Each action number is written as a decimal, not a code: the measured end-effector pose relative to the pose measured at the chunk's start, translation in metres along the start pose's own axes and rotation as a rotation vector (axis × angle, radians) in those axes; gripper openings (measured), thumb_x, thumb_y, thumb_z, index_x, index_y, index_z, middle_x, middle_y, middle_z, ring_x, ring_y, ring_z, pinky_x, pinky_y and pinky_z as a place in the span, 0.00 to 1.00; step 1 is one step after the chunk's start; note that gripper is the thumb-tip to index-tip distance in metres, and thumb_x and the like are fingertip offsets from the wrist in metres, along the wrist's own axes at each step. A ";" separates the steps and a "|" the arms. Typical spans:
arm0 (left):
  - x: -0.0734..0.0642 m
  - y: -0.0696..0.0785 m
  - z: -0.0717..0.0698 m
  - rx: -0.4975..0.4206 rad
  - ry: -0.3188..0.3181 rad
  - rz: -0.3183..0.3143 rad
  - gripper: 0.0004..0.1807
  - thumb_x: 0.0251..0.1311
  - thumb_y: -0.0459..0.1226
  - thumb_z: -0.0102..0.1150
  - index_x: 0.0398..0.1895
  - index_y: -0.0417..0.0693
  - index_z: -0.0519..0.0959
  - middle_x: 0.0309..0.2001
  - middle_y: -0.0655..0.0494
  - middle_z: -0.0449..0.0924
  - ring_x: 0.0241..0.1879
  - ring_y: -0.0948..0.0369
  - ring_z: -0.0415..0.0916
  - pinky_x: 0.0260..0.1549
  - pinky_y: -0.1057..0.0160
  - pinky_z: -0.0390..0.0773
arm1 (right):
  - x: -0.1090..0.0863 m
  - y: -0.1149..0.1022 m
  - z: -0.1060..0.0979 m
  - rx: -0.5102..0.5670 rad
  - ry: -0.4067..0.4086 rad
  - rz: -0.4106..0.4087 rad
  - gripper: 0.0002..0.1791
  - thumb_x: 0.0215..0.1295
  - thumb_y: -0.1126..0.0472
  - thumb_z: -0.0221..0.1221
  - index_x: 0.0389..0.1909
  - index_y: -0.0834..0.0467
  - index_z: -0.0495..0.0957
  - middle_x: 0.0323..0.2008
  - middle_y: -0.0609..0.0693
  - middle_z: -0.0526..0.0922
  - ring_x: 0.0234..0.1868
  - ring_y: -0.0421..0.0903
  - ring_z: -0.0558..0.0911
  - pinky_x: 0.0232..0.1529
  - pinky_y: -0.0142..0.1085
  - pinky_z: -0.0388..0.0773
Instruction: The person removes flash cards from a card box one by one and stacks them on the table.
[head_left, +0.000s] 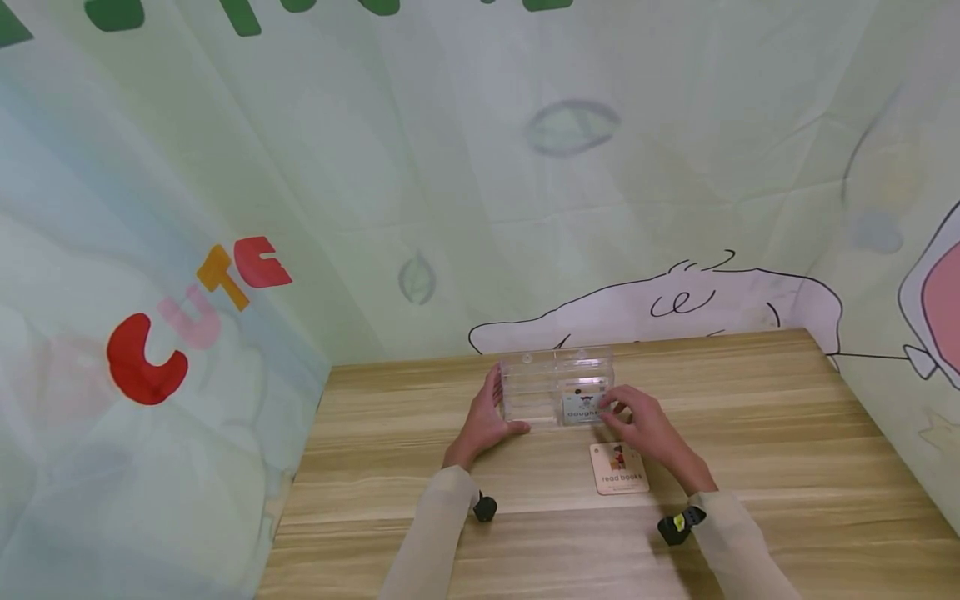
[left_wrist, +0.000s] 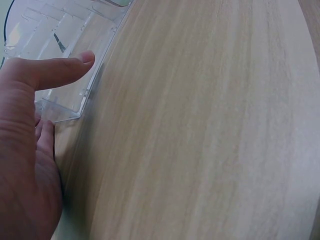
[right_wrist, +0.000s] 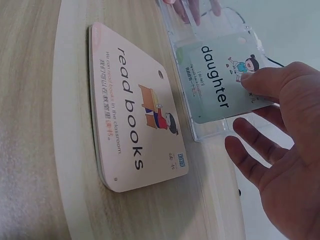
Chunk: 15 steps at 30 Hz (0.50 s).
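Note:
A clear plastic card holder (head_left: 529, 385) with stepped compartments in two columns stands near the table's back edge. My left hand (head_left: 482, 423) grips its left side, thumb across the front and fingers at the side in the left wrist view. With my right hand (head_left: 648, 429) I pinch a pale green "daughter" card (right_wrist: 207, 82), thumb on its face and fingers behind. That card sits at the front of the holder's right column. Closer to me lies a pink "read books" card (right_wrist: 135, 115) on the table, with a thick edge like a stack.
The wood-grain table (head_left: 540, 542) meets a printed fabric backdrop (head_left: 465, 167) behind the holder and at the left side. Black straps with small devices (head_left: 678, 527) sit on both wrists.

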<state>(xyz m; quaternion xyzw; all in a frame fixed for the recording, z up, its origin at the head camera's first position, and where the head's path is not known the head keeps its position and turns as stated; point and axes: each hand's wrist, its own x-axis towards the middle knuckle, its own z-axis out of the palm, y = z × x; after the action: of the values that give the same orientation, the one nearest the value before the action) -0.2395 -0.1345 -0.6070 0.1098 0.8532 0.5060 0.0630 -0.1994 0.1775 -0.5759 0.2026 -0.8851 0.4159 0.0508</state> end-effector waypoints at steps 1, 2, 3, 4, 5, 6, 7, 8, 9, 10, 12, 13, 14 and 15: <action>0.000 0.000 0.000 0.000 0.001 0.002 0.70 0.48 0.37 0.85 0.87 0.47 0.43 0.85 0.44 0.52 0.82 0.48 0.55 0.81 0.53 0.61 | 0.000 0.000 0.000 0.001 0.001 -0.002 0.09 0.69 0.68 0.68 0.47 0.58 0.84 0.49 0.54 0.87 0.45 0.49 0.84 0.39 0.33 0.86; 0.000 0.000 0.000 -0.001 0.002 0.005 0.70 0.48 0.37 0.86 0.87 0.47 0.43 0.84 0.43 0.53 0.82 0.48 0.55 0.81 0.52 0.61 | 0.000 -0.001 -0.001 0.000 0.003 -0.004 0.09 0.69 0.68 0.68 0.47 0.58 0.84 0.49 0.54 0.87 0.45 0.50 0.84 0.39 0.33 0.86; 0.000 0.000 0.000 0.000 0.001 0.004 0.70 0.48 0.37 0.85 0.87 0.47 0.43 0.85 0.44 0.52 0.82 0.48 0.55 0.81 0.52 0.61 | 0.000 -0.001 -0.001 0.000 0.006 -0.006 0.09 0.69 0.68 0.68 0.47 0.58 0.84 0.49 0.54 0.87 0.45 0.50 0.83 0.39 0.33 0.86; 0.000 0.000 0.000 0.003 0.000 0.001 0.70 0.48 0.38 0.86 0.87 0.48 0.43 0.85 0.44 0.52 0.82 0.48 0.55 0.81 0.53 0.61 | 0.001 -0.001 -0.001 0.000 0.007 -0.011 0.09 0.69 0.68 0.68 0.48 0.58 0.84 0.49 0.54 0.87 0.45 0.50 0.83 0.39 0.33 0.86; 0.000 0.000 0.000 0.005 0.000 -0.001 0.70 0.48 0.38 0.86 0.87 0.48 0.43 0.85 0.44 0.52 0.82 0.49 0.55 0.81 0.53 0.61 | 0.001 -0.002 -0.001 0.004 0.011 -0.011 0.10 0.68 0.69 0.68 0.48 0.58 0.84 0.49 0.53 0.87 0.46 0.50 0.83 0.39 0.33 0.86; 0.000 0.000 0.000 0.006 0.001 -0.002 0.70 0.48 0.38 0.86 0.87 0.48 0.43 0.85 0.44 0.52 0.82 0.49 0.55 0.81 0.53 0.61 | 0.002 -0.002 -0.002 0.003 0.015 -0.014 0.10 0.68 0.69 0.68 0.48 0.58 0.84 0.49 0.53 0.87 0.46 0.50 0.83 0.38 0.32 0.85; 0.000 0.000 0.000 0.006 0.002 -0.003 0.70 0.48 0.38 0.86 0.87 0.48 0.43 0.85 0.44 0.52 0.83 0.48 0.55 0.81 0.53 0.61 | 0.002 -0.003 -0.002 0.006 0.019 -0.017 0.11 0.68 0.69 0.68 0.49 0.58 0.84 0.49 0.53 0.87 0.46 0.49 0.83 0.38 0.32 0.85; 0.000 0.000 0.000 0.010 0.002 -0.007 0.70 0.48 0.38 0.86 0.87 0.48 0.43 0.85 0.45 0.52 0.83 0.49 0.55 0.81 0.53 0.61 | 0.003 -0.004 -0.003 0.009 0.024 -0.023 0.11 0.67 0.70 0.69 0.49 0.58 0.84 0.49 0.53 0.87 0.46 0.50 0.83 0.37 0.32 0.85; 0.000 0.000 0.000 0.014 0.001 -0.013 0.70 0.48 0.38 0.86 0.87 0.49 0.43 0.85 0.45 0.52 0.83 0.50 0.55 0.81 0.54 0.60 | 0.003 -0.005 -0.004 0.011 0.029 -0.034 0.12 0.67 0.70 0.69 0.49 0.58 0.84 0.49 0.53 0.87 0.45 0.50 0.83 0.37 0.31 0.84; 0.001 0.000 0.001 0.014 0.002 -0.013 0.70 0.48 0.38 0.86 0.87 0.49 0.43 0.85 0.45 0.52 0.83 0.50 0.55 0.81 0.54 0.60 | 0.004 -0.006 -0.004 0.011 0.036 -0.045 0.12 0.66 0.72 0.69 0.49 0.59 0.84 0.49 0.54 0.87 0.45 0.50 0.83 0.36 0.31 0.84; 0.001 -0.001 0.001 0.011 0.005 -0.011 0.70 0.48 0.37 0.86 0.87 0.48 0.43 0.85 0.44 0.52 0.83 0.49 0.55 0.81 0.54 0.60 | 0.006 -0.008 -0.006 0.003 0.047 -0.063 0.13 0.65 0.73 0.69 0.49 0.59 0.84 0.49 0.54 0.87 0.44 0.50 0.83 0.35 0.31 0.84; 0.001 -0.002 0.001 0.011 0.005 -0.011 0.70 0.48 0.37 0.86 0.87 0.48 0.43 0.85 0.44 0.52 0.83 0.49 0.55 0.81 0.54 0.60 | 0.006 -0.009 -0.006 -0.001 0.052 -0.073 0.14 0.64 0.74 0.69 0.49 0.60 0.84 0.49 0.54 0.87 0.43 0.50 0.83 0.35 0.32 0.84; 0.001 -0.002 0.001 0.011 0.004 -0.012 0.70 0.48 0.37 0.86 0.87 0.49 0.43 0.85 0.45 0.52 0.83 0.49 0.55 0.81 0.54 0.61 | 0.007 -0.010 -0.007 -0.008 0.057 -0.083 0.15 0.64 0.74 0.69 0.49 0.60 0.85 0.49 0.55 0.87 0.43 0.50 0.84 0.35 0.32 0.84; 0.001 -0.002 0.001 0.011 0.003 -0.013 0.70 0.48 0.37 0.86 0.87 0.49 0.43 0.85 0.45 0.52 0.83 0.50 0.55 0.81 0.55 0.61 | 0.007 -0.010 -0.007 -0.015 0.063 -0.092 0.15 0.64 0.75 0.69 0.50 0.60 0.85 0.49 0.55 0.87 0.43 0.50 0.84 0.35 0.32 0.84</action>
<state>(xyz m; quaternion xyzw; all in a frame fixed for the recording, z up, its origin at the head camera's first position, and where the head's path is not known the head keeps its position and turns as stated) -0.2402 -0.1345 -0.6088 0.1037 0.8568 0.5009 0.0644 -0.2027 0.1745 -0.5623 0.2294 -0.8760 0.4125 0.0992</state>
